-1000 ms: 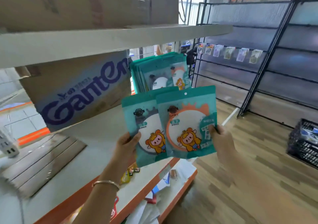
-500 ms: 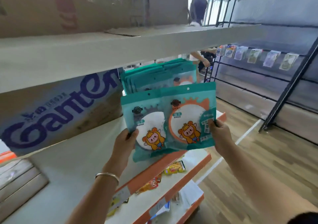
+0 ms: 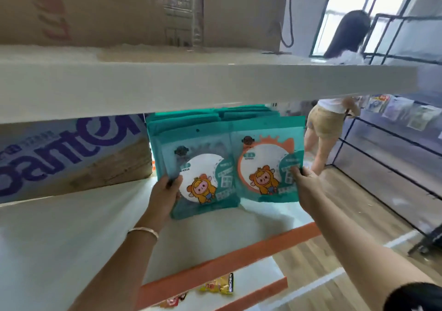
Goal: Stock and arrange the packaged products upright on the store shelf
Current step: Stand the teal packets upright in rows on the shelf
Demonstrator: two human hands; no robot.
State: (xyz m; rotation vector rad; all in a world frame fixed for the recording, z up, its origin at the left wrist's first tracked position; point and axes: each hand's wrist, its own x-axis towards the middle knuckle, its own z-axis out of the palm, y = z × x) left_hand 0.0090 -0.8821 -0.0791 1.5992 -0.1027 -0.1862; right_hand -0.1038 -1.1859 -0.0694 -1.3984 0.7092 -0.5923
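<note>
Two teal packets with a cartoon figure on a white circle are upright over the white shelf [image 3: 71,234]. My left hand [image 3: 165,194] grips the left packet [image 3: 203,174] by its left edge. My right hand [image 3: 305,184] grips the right packet [image 3: 265,165], the one with an orange ring, by its right edge. The two packets overlap slightly in the middle, with bottoms low over or on the shelf board. Right behind them stands a row of the same teal packets [image 3: 189,119], upright, under the upper shelf board [image 3: 191,83].
A cardboard box with blue lettering [image 3: 71,153] sits on the shelf left of the packets. A big carton [image 3: 134,9] rests on the upper shelf. Yellow snack packs [image 3: 217,285] lie on a lower shelf. A person [image 3: 327,124] stands by a black wire rack [image 3: 392,157] at right.
Both hands have carried the two packets forward under the upper shelf, up against the standing row. My view has moved closer and lower.
</note>
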